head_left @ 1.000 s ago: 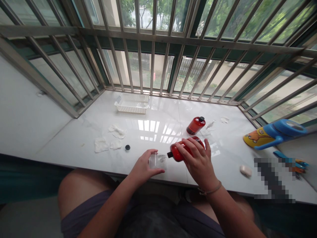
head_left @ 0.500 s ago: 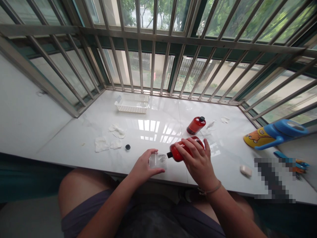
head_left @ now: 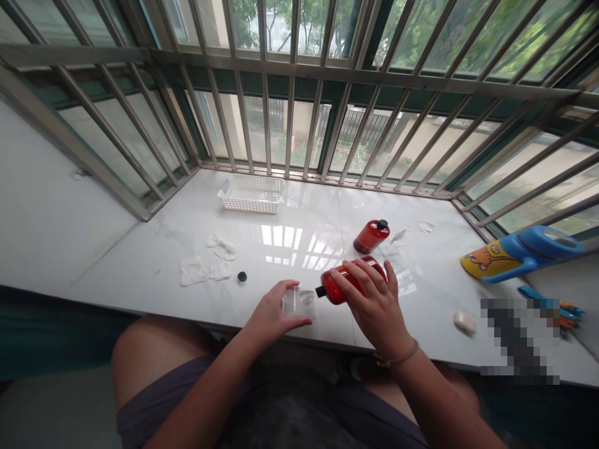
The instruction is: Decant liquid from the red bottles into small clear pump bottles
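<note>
My right hand (head_left: 374,302) is wrapped around a red bottle (head_left: 333,288), which lies tilted with its uncapped black neck pointing left. Just left of that neck is a small clear container (head_left: 298,303), gripped between the thumb and fingers of my left hand (head_left: 271,315). Some clear liquid seems to show at the container's right side. A round black cap (head_left: 241,277) rests on the white countertop to the left of my left hand. Behind the tilted bottle a second red bottle (head_left: 371,237) stands with its black cap on.
Crumpled white tissues (head_left: 193,272) lie on the left. A white perforated basket (head_left: 250,198) sits near the barred window. At the right are a blue and yellow water bottle (head_left: 510,252), a pale earbud-like case (head_left: 465,323) and a blue-orange strap (head_left: 568,315). The countertop edge (head_left: 322,337) runs before my knees.
Almost nothing differs. Both hands keep the same place, with the red bottle still tilted toward the clear container; the view has shifted very slightly.
</note>
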Demonstrator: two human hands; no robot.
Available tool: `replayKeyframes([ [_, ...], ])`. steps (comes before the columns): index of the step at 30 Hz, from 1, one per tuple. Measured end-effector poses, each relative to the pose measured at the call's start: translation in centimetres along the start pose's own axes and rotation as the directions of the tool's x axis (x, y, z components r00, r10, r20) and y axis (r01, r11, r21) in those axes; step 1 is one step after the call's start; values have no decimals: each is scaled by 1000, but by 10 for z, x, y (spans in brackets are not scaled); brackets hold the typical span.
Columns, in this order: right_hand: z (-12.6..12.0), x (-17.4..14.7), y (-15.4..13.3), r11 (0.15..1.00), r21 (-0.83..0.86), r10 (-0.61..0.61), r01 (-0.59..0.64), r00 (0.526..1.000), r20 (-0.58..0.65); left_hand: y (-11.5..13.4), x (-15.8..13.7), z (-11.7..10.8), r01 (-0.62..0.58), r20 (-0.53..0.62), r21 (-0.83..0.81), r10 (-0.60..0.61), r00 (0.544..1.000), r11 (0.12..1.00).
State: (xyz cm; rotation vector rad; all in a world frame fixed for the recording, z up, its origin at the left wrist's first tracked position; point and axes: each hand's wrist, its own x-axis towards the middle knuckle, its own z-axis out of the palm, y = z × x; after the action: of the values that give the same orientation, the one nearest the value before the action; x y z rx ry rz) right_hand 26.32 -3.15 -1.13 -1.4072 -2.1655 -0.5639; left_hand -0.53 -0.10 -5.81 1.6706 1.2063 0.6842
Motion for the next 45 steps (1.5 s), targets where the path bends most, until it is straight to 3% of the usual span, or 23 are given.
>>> replayKeyframes([
  [45,1,3,0,998,-4,-57,57,998,25,2,0,-2,-30,-12,-8,30,999,1000],
])
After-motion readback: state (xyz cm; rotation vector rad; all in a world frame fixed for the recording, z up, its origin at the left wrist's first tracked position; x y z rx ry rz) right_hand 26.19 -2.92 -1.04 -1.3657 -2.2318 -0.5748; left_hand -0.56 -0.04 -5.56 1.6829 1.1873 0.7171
